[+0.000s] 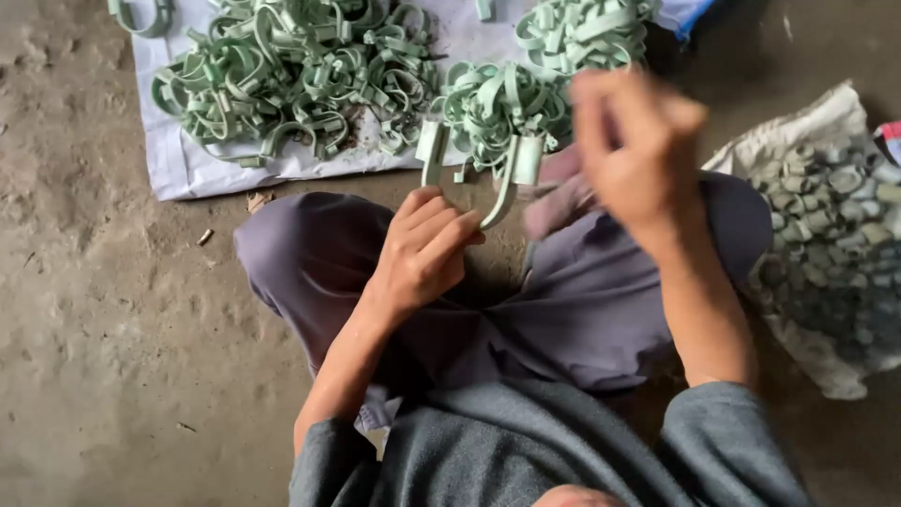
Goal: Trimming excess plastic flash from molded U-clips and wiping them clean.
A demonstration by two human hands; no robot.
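Head view: my left hand (pixel 424 246) pinches a pale green U-shaped plastic clamp (pixel 479 174) by its bend, open ends pointing far, above my crossed legs in purple trousers (pixel 582 310). Right hand (pixel 631 150) is raised just right of the clamp, motion-blurred, fingers curled; can't tell if it holds anything. Heap of matching green clamps (pixel 300 75) lies far on a white sheet (pixel 178 160); open sack of grey-green round pieces (pixel 831 225) sits right. Advice: I'd keep the left grip low on the bend so both ends stay free, and steady.
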